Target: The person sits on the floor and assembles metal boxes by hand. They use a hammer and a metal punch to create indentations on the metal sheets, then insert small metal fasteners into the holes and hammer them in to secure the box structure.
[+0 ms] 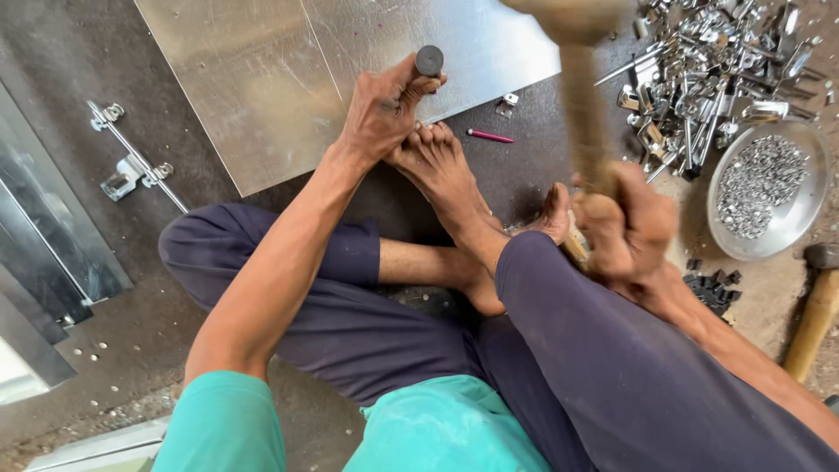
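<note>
2 bare hands work over a large, flat, silvery sheet-metal panel (288, 79) lying on the dark floor (105, 288), its near edge pinned under the person's foot (441, 170). Largest first: the right hand (625, 232) is wrapped shut around the wooden handle of a raised, motion-blurred hammer (578, 87), arm bent at the elbow beside the knee. The left hand (380, 109), arm stretched forward, pinches a short dark round-headed steel punch (428, 61) upright on the panel between thumb and fingers (411, 86). A good blow, I judge, calls for the punch square to the sheet, fingers low on its shank, and the hammer falling straight onto its head. Nearby sit a shallow metal bowl of small rivets (769, 188) and a pink pen (491, 136).
</note>
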